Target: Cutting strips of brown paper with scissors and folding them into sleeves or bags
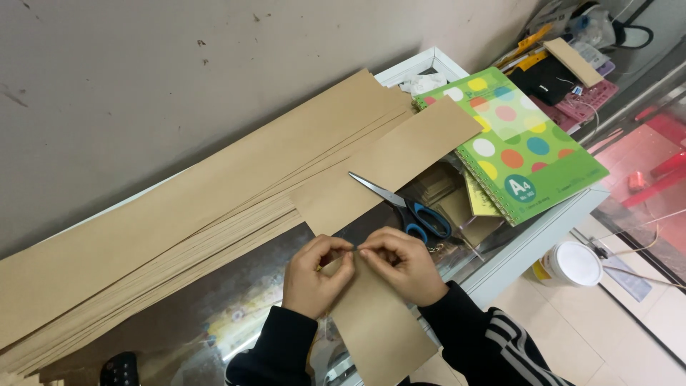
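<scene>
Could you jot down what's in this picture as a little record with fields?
Left hand: pinching the top edge of a brown paper strip
Right hand: pinching the same edge, beside the left
Scissors: blue-handled, lying closed just beyond the hands
Paper stack: long brown sheets along the wall
Notebook: green, spiral-bound, coloured dots, to the right
Bucket: white, on the floor

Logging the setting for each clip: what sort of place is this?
Probably a small shop counter or craft workspace: a glass-topped counter holds long brown paper strips, scissors and a green spiral notebook, while both hands pinch a paper strip.
</scene>
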